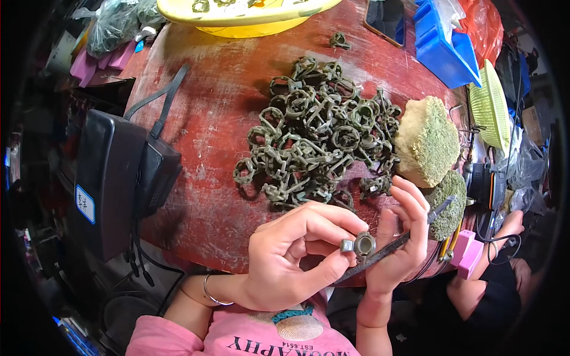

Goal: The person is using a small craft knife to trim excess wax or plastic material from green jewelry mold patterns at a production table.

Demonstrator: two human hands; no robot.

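My left hand (291, 255) pinches a small grey metal fitting (359, 244), a short round sleeve with a nut-like end, between thumb and fingertips. My right hand (401, 237) grips a thin dark metal file (392, 246) whose shaft runs slantwise under the fitting and touches it. Both hands are at the near edge of a worn red round table (208, 130). Just beyond them lies a heap of several dark green-grey ring-shaped clamps (317, 133).
Two coarse green-topped sponge blocks (427, 142) sit to the right of the heap. A black device with a strap (113, 178) lies at the left. A yellow basin (237, 15), a blue bin (445, 47) and a green basket (490, 107) stand farther off. Another person's hand (507, 228) is at right.
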